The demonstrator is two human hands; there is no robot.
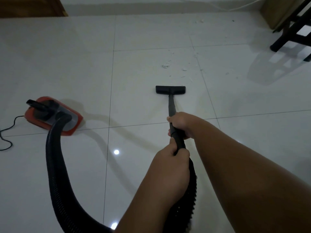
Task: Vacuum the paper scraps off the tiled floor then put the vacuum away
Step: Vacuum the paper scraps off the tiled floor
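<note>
Both my hands grip the black vacuum wand. My right hand holds it higher up the tube, and my left hand is shut around it just below, where the ribbed hose joins. The flat black floor nozzle rests on the white tiles a short way ahead of me. Small paper scraps lie scattered just beyond the nozzle, with more scraps further right and a few near the far wall. The red canister vacuum sits on the floor to my left, its hose curving back to my hands.
A thin black power cord trails off the left edge. Dark wooden furniture legs stand at the far right beside a cardboard box. A white cable runs along the far wall. A brown door is at the top left.
</note>
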